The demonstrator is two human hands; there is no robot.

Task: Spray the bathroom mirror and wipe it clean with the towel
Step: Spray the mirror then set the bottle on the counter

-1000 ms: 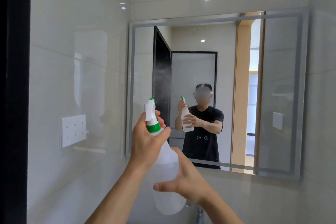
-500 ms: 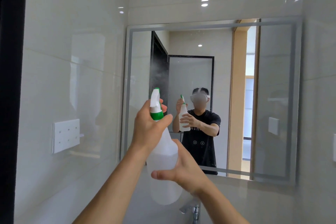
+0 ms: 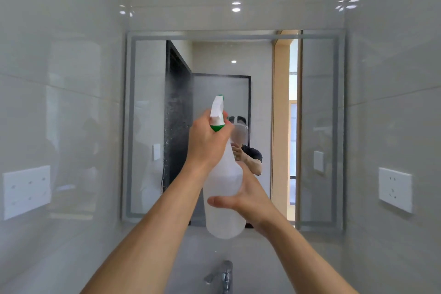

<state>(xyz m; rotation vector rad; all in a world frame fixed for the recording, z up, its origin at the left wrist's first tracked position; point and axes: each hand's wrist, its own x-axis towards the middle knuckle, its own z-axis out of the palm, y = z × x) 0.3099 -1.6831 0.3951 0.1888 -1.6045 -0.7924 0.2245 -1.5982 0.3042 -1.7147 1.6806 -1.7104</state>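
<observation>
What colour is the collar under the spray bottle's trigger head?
Green, on the spray bottle; head view shows it.

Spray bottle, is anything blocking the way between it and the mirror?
Nothing visible does. The spray bottle is held up in both hands, left hand at the trigger, right hand on the body, with only open air between its nozzle and the mirror. Fine droplets already show on the glass.

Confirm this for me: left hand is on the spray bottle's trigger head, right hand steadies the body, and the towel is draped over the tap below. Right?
Not quite. The head view shows no towel on the tap; it is bare. The rest holds: left hand at the spray bottle trigger head, right hand steadying the body.
</observation>
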